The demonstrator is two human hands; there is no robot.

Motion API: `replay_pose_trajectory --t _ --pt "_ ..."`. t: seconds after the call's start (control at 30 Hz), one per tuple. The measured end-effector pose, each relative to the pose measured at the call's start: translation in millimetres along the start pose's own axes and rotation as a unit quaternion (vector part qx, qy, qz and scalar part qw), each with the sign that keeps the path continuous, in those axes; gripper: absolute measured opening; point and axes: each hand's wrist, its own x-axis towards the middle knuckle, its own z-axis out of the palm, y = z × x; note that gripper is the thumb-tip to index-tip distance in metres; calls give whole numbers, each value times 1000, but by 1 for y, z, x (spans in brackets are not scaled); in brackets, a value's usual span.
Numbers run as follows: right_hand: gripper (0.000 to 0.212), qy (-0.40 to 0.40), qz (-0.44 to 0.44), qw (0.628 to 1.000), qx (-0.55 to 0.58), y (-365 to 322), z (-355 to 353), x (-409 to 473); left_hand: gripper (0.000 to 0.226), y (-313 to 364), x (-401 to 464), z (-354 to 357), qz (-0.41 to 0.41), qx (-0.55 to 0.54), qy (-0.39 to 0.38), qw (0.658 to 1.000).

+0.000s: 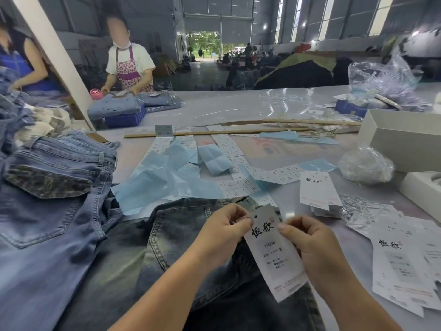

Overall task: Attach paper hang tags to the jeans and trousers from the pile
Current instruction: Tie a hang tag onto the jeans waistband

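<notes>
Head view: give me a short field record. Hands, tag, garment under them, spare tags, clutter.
left hand: left hand pinches the upper left edge of the white paper hang tag
right hand: right hand pinches the tag's right edge
tag state: held above the dark faded jeans; whether it is fastened cannot be told
pile: lighter blue jeans at left
spare tags: loose white tags at right
clutter: crumpled pale blue paper sheets, white label strips

Matt paper hang tag (274, 252), faded denim jeans (181, 235), glossy table (238, 106)
</notes>
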Motion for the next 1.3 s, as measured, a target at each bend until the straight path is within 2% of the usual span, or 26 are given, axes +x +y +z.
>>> replay_pose_trajectory --t 0.07,0.17,0.23,0.4,0.77,0.97,1.17,1.3 --pt "15 36 -55 997 -36 -6 -6 -2 10 -3 0 4 -2 5 1 1000" --pt "18 99 -166 973 -126 -17 -9 -8 11 -6 -1 13 5 30 16 999" --pt "16 107 -198 964 -140 -21 -8 -13 13 -8 0 18 9 33 26 999" --pt "19 38 -201 967 -153 -10 4 -21 13 -4 -1 25 19 20 17 999" --pt "39 90 -234 947 -200 5 11 -18 21 0 -7 28 41 68 -9 997" --pt "19 91 -261 929 -246 3 11 -19 23 2 -7 33 38 68 -7 997" --pt "19 81 -267 924 -262 7 7 -17 18 0 -7 35 37 79 -11 996" --pt "18 96 -268 929 -234 12 8 -16 17 0 -7 35 30 81 -6 996"
